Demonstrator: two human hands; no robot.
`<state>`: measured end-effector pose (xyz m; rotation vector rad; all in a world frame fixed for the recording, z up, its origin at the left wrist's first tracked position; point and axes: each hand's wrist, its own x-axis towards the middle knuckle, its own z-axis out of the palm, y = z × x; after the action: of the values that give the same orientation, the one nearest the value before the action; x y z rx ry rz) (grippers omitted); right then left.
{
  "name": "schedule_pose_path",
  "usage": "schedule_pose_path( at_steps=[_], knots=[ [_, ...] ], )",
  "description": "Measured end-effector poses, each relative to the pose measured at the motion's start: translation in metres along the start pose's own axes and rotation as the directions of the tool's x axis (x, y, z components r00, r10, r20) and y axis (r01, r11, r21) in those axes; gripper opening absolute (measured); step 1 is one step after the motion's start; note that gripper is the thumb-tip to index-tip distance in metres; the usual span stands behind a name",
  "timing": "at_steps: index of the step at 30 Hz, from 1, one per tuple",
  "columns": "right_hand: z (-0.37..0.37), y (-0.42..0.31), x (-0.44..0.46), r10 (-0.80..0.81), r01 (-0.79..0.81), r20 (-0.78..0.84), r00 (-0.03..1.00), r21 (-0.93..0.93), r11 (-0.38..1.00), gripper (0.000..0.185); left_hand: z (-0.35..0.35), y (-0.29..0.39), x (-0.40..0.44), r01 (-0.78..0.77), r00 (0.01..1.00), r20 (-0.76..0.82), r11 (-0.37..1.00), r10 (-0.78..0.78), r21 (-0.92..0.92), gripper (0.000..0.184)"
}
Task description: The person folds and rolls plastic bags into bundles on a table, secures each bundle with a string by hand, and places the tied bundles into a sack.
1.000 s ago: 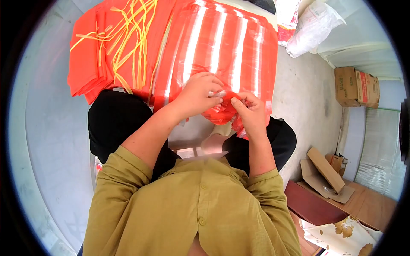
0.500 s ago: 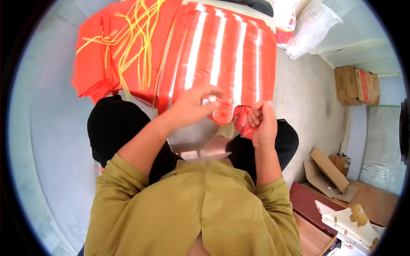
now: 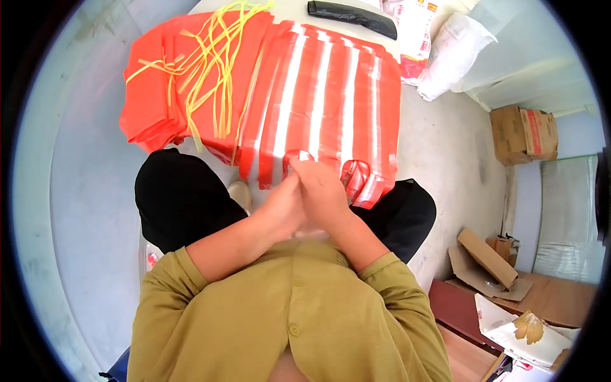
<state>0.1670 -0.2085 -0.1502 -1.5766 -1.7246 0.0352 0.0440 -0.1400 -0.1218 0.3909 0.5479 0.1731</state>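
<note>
Right grip (image 3: 323, 194) neared left grip (image 3: 284, 205) | closures: can't tell | red bags (image 3: 334, 95) on pale table (image 3: 291, 9), grey floor (image 3: 439, 149)

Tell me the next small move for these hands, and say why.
Perhaps slide the right hand off the left hand to flatten the crumpled red plastic: it sits bunched at the near edge of the glossy red stack, just right of that hand. Any hold is hidden.
</note>
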Motion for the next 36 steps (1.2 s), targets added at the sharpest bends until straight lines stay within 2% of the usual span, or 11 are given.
schedule_pose_path(
  at_steps=[3, 4, 5, 9, 12, 15, 21, 24, 30, 35, 36],
  knots=[
    [0.001, -0.008, -0.002, -0.072, 0.070, -0.007, 0.997, -0.146, 0.987, 0.055, -0.005, 0.005, -0.003, -0.094, 0.995, 0.018, 0.994, 0.096, -0.062, 0.060],
    [0.006, -0.008, -0.006, -0.021, 0.031, 0.112, 0.993, -0.085, 0.996, 0.058, -0.004, 0.009, -0.004, -0.112, 0.992, 0.050, 0.988, 0.118, -0.109, 0.062],
    [0.009, -0.015, -0.009, -0.045, 0.045, 0.029, 0.999, -0.013, 0.999, 0.062, -0.001, 0.010, -0.005, -0.127, 0.987, 0.080, 0.979, 0.141, -0.158, 0.065],
    [0.005, -0.041, 0.003, -0.069, 0.083, -0.088, 0.994, 0.168, 0.982, 0.087, 0.004, -0.002, -0.010, -0.168, 0.950, 0.264, 0.985, 0.169, -0.025, 0.070],
    [0.006, -0.024, 0.005, -0.113, 0.127, -0.099, 0.989, 0.150, 0.980, 0.081, 0.007, -0.012, -0.016, -0.217, 0.903, 0.392, 0.974, 0.173, 0.069, 0.075],
    [-0.019, -0.014, -0.001, -0.087, 0.086, 0.029, 0.996, 0.015, 0.996, 0.069, 0.023, -0.017, -0.027, -0.111, 0.985, 0.130, 0.994, 0.110, 0.001, 0.057],
    [-0.023, 0.003, -0.026, -0.119, 0.161, 0.122, 0.985, -0.447, 0.880, 0.057, -0.003, -0.041, -0.002, -0.126, 0.983, 0.127, 0.989, 0.136, -0.083, 0.048],
    [-0.027, 0.006, -0.024, -0.088, 0.145, 0.150, 0.985, -0.429, 0.892, 0.053, -0.011, -0.056, 0.016, -0.181, 0.950, 0.219, 0.965, 0.221, -0.188, 0.053],
    [-0.011, -0.015, -0.003, -0.102, 0.121, 0.078, 0.992, -0.303, 0.945, 0.052, -0.012, -0.045, 0.012, -0.324, 0.936, 0.023, 0.882, 0.353, -0.343, 0.036],
    [-0.004, -0.015, -0.002, -0.210, 0.206, 0.055, 0.976, 0.070, 0.976, 0.061, -0.027, 0.020, -0.022, -0.563, 0.823, 0.014, 0.812, 0.568, 0.154, 0.020],
    [-0.006, -0.010, -0.005, -0.269, 0.267, 0.117, 0.956, 0.031, 0.963, 0.063, -0.032, 0.042, -0.034, -0.675, 0.692, -0.039, 0.665, 0.721, 0.319, 0.023]
  ],
)
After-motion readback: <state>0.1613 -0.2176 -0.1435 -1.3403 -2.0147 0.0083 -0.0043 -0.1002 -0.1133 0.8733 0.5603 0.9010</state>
